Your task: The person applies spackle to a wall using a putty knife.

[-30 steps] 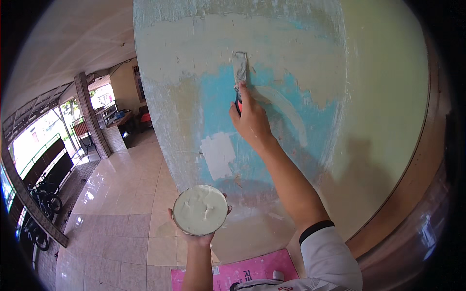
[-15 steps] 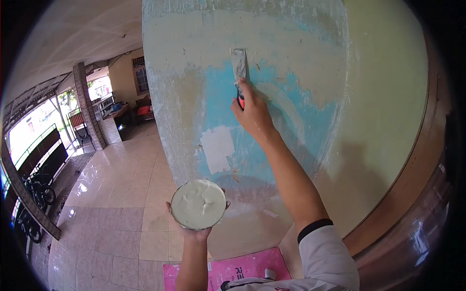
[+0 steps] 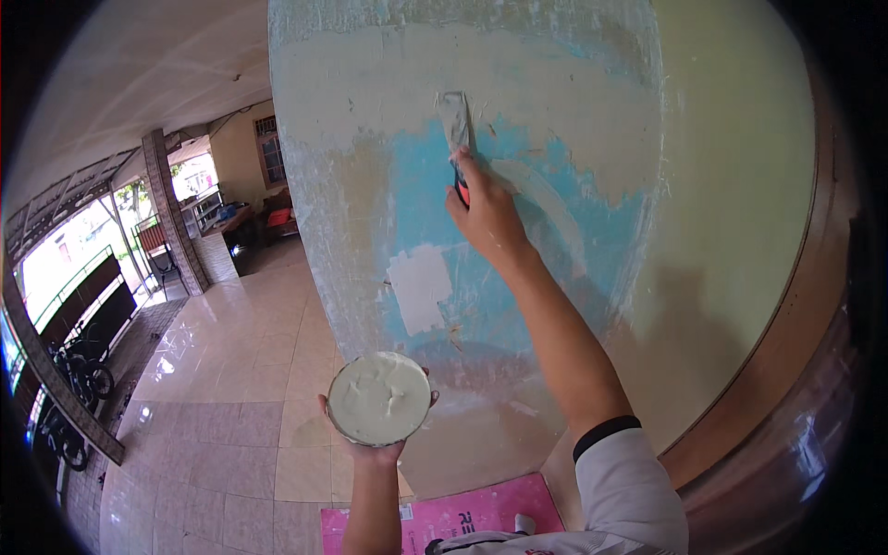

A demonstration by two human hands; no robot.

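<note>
My right hand (image 3: 487, 213) grips the black and red handle of a putty knife (image 3: 454, 120). Its blade, smeared with filler, points up and lies against the wall (image 3: 361, 203), at the lower border of a wide beige-grey band of putty (image 3: 546, 83). Below the band shows bare turquoise paint, with a pale square patch (image 3: 419, 289) and a curved streak to the right. Low and to the left, my left hand (image 3: 375, 453) supports from underneath a round container of pale putty (image 3: 379, 398); fingertips show at both sides of its rim.
Under me lies a pink printed sheet (image 3: 444, 518) on the tiled floor (image 3: 213, 370). To the right are a yellow-green wall (image 3: 740, 166) and brown trim (image 3: 740, 421). A pillar (image 3: 171, 213), a dark gate (image 3: 102, 305) and bicycles (image 3: 79, 370) stand farther left.
The view has shifted slightly, so the wall patch and the putty container appear a little lower. Both hands keep their holds, and the knife stays at nearly the same place on the wall.
</note>
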